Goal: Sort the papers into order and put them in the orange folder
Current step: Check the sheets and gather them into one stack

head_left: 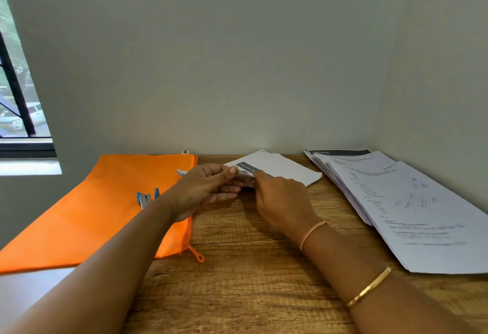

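— Why is the small stack lifted at the near corner like that?

— Probably to get at single sheets. The left hand pinches that corner, thumb pressed on top and the other fingers curled underneath, so the bundle cannot slide while the right hand works at the same edge. The far end of the bundle seems to rest on the table, by the wall.

— And the right one, has it hold of anything?

— Its fingers are curled in to the paper edge and seem to nip a sheet or two; the tips are mostly hidden behind the knuckles. Both forearms reach straight out from the near side, wrists low, hands almost touching.

— Where is the orange folder?

— Flat on the left, its zip along the side facing the hands, handy for slipping papers in. A little blue and silver tool lies on it; I cannot tell what it is.

— And the rest of the papers?

— A big pile fanned out on the right, well apart from the folder, likely waiting its turn.
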The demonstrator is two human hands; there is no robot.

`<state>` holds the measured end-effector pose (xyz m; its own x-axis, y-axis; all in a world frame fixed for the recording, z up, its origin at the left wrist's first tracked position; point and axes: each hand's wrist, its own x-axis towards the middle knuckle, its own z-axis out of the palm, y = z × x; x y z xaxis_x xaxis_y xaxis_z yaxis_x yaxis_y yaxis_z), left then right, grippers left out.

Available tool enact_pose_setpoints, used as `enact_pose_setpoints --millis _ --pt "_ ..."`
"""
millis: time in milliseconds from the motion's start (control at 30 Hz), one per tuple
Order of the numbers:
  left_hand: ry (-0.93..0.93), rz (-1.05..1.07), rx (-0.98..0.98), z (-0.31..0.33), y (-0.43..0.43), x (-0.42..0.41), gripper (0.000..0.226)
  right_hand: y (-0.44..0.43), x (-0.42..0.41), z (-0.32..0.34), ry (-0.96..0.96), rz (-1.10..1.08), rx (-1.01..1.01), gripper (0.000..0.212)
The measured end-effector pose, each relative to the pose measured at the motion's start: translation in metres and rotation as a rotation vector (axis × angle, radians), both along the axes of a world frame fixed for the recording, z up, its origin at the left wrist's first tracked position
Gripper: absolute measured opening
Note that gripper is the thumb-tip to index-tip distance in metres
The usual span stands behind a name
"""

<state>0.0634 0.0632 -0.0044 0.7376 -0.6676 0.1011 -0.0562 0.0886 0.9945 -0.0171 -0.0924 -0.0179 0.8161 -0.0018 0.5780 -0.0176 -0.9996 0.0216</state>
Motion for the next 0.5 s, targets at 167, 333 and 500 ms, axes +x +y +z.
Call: enact_pose_setpoints --millis 167,333,500 --pt "0.020 -0.012 0.011 0.0016 0.0009 -0.0006 0.029 0.0014 -0.0023 0.0005 -0.006 0.031 0.018 0.031" --pt "0.009 -0.004 0.030 0.0019 0.0012 -0.0001 0.034 0.0044 -0.0057 0.0037 -0.051 0.108 0.056 0.027" --pt "-0.019 -0.003 0.080 0.0008 0.0006 0.0008 0.040 0.0033 -0.0068 0.0045 -0.032 0.125 0.064 0.024"
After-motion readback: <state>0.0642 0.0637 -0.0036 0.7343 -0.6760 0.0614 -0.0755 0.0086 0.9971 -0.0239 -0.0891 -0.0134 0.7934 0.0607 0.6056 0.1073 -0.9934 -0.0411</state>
